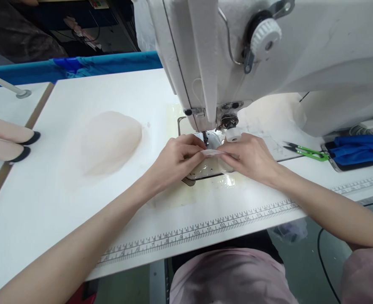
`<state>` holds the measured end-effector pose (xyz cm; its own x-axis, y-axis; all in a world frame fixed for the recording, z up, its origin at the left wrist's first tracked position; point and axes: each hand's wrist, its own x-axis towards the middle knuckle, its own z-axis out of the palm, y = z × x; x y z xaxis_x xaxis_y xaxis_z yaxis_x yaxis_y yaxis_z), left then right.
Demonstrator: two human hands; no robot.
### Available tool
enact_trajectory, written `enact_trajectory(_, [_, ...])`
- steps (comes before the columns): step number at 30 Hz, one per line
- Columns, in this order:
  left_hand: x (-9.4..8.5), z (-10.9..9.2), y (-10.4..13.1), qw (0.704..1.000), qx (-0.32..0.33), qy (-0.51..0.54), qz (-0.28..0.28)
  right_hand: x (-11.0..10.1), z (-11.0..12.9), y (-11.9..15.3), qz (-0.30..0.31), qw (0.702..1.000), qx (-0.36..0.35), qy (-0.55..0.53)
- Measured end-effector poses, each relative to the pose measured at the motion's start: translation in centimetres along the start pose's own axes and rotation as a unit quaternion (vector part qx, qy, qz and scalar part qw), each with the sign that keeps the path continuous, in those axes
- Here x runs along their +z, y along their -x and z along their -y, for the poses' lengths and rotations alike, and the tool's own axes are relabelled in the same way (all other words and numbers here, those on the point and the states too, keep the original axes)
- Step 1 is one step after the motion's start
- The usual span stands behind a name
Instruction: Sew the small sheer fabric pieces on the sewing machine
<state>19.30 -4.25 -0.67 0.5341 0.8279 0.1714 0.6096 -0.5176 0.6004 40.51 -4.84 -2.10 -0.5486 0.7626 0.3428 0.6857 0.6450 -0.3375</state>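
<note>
A small strip of sheer pale fabric [212, 152] is stretched between my two hands, just in front of the presser foot [205, 137] of a white sewing machine [186, 63]. My left hand [184, 155] pinches its left end between thumb and fingers. At the other end, my right hand [248, 157] grips it the same way, close beside the needle area. Under the hands lies the machine's needle plate [205, 170], partly covered by them. Whether the fabric lies under the foot I cannot tell.
Thin sheer fabric [110, 143] lies left on the white table [117, 223]. Green thread snips [309, 152], a phone [338, 164] and blue cloth [360, 150] lie at right. A printed ruler [199, 230] runs along the front edge. Two black-tipped beige pieces [6, 128] stick in from the left.
</note>
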Motion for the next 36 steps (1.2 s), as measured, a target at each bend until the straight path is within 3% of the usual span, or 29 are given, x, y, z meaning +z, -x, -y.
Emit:
enact_trajectory(3, [0.7, 0.5, 1.2, 0.983, 0.109, -0.138, -0.044, -0.1, 0.2, 0.1, -0.013, 0.996, -0.076, 0.049])
enact_trajectory(6, [1.2, 0.4, 2.6, 0.937, 0.197, -0.277, -0.079, -0.2, 0.5, 0.3, -0.033, 0.986, -0.134, 0.094])
enact_trajectory(9, [1.3, -0.3, 3.5, 0.902, 0.222, -0.36, -0.08, -0.3, 0.8, 0.4, -0.04, 0.979, -0.158, 0.12])
enact_trajectory(12, [1.3, -0.9, 3.8, 0.89, 0.215, -0.395, -0.07, -0.5, 1.1, 0.4, -0.037, 0.977, -0.163, 0.129])
enact_trajectory(27, [1.2, -0.3, 3.2, 0.903, 0.204, -0.371, -0.068, 0.3, 0.5, 0.1, -0.059, 0.98, -0.157, 0.111])
enact_trajectory(36, [1.0, -0.2, 2.4, 0.938, 0.109, -0.327, -0.03, 0.6, -0.1, -0.7, -0.003, 0.982, -0.123, 0.145])
